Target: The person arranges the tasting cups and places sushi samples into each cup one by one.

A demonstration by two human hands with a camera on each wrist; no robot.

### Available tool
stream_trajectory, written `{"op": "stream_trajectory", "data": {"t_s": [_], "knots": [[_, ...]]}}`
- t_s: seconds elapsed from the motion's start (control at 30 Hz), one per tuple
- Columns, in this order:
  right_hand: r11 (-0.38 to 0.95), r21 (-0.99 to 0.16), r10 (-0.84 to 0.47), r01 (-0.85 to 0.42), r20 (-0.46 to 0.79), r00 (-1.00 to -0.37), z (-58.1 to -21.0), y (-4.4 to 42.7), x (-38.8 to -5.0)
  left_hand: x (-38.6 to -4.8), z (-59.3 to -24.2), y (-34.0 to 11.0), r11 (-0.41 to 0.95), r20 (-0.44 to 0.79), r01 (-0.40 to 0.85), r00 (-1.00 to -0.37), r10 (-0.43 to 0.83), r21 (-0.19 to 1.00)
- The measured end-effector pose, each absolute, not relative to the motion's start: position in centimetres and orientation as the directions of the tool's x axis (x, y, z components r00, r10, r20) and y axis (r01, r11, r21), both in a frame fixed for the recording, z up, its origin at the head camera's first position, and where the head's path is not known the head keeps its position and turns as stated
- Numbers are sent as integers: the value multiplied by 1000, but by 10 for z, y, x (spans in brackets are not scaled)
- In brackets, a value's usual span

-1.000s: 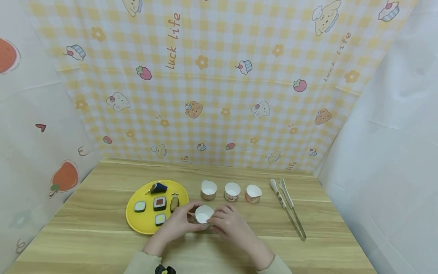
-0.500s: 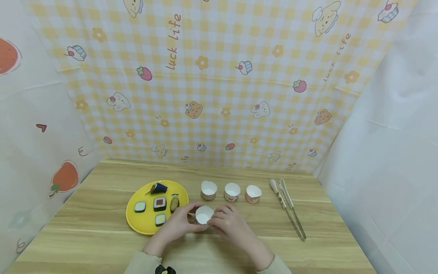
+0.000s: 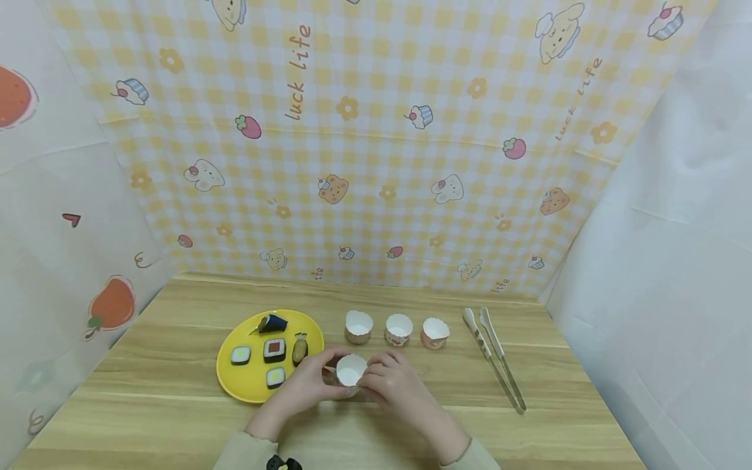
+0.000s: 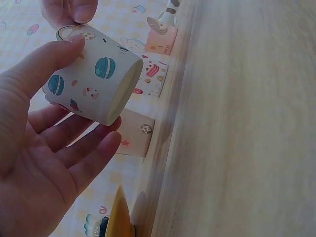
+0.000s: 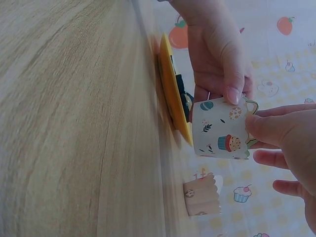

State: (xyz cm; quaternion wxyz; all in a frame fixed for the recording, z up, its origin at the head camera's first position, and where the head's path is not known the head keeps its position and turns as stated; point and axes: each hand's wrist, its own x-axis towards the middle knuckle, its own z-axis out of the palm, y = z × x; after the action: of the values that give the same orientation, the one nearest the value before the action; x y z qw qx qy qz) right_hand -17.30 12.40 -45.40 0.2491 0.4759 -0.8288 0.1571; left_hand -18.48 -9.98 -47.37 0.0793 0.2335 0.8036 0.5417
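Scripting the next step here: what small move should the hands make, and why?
Probably lower the held cup onto the table: it looks raised, its underside showing in the left wrist view. The left hand holds its side, the right hand pinches its rim, and three similar cups stand upright beyond.

Curtained booth: wooden tabletop, checked cloth behind (cupcake prints), white cloths beside

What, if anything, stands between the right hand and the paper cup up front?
Nothing visible. The right hand pinches the paper cup near its rim, and the left hand holds the other side. The three other cups stand farther back and the yellow plate lies off to the left.
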Motion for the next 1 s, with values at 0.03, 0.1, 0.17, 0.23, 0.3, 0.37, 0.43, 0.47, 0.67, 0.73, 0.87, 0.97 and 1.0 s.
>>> {"op": "stream_trajectory", "data": {"t_s": [0.03,0.1,0.17,0.23,0.3,0.37,0.43,0.47,0.67,0.73,0.87,0.97,1.0], "knots": [[497,-24,-710,-867,564,-422,-454,124,-173,-185,-474,-100,306,122,287,-878,462,908],[494,-27,-710,-869,564,-421,-454,124,-173,-185,-474,-100,308,118,284,-879,462,908],[493,-21,-711,-870,566,-416,-454,123,-173,-185,-475,-100,311,115,281,-880,461,908],[491,-11,-713,-871,569,-410,-454,124,-173,-184,-475,-100,314,113,280,-881,460,907],[490,0,-715,-872,572,-402,-454,123,-174,-184,-474,-100,316,112,279,-881,459,907],[486,2,-715,-874,576,-396,-454,123,-174,-184,-474,-100,318,113,281,-882,457,906],[482,1,-716,-876,577,-393,-454,123,-174,-184,-474,-100,319,115,283,-882,457,904],[482,5,-716,-876,579,-390,-454,123,-175,-184,-474,-100,320,116,284,-882,456,904],[479,0,-719,-878,574,-392,-453,123,-175,-184,-473,-100,326,112,283,-882,457,902],[478,-4,-719,-879,573,-393,-452,123,-175,-184,-473,-100,328,111,283,-882,457,902],[476,9,-718,-879,581,-383,-452,123,-174,-184,-472,-101,327,110,283,-882,458,902],[478,22,-716,-878,588,-376,-451,123,-174,-184,-472,-101,323,108,279,-882,460,904],[479,22,-716,-877,588,-377,-451,123,-174,-184,-472,-101,322,107,278,-882,460,905]]}}
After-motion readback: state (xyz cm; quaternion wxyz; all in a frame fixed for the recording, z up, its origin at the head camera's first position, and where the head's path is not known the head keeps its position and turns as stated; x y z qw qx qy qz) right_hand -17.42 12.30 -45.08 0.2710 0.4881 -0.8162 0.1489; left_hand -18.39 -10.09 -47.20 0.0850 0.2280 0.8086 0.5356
